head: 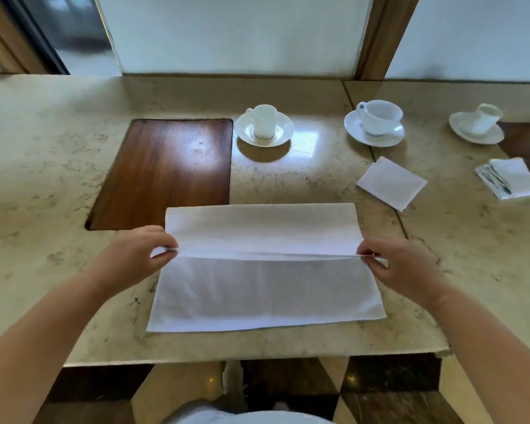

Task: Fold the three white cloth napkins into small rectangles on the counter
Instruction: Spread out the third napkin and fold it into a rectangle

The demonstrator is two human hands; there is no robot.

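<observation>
Marble bench (74,166), big napkin (266,289) spread by its near edge. Left hand (135,255) and right hand (401,267) pinch its raised fold's ends, fingers curled. Folded napkin (390,182) sits toward the right edge.

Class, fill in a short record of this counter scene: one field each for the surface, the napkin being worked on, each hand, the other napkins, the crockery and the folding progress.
surface: marble counter with a wooden inset panel
napkin in work: large napkin, far edge lifted over towards the near side
left hand: pinches the napkin's left end
right hand: pinches the right end
other napkins: folded napkin; second folded napkin at far right with cutlery on it
crockery: three cups on saucers
progress: two folded, one part-folded
</observation>
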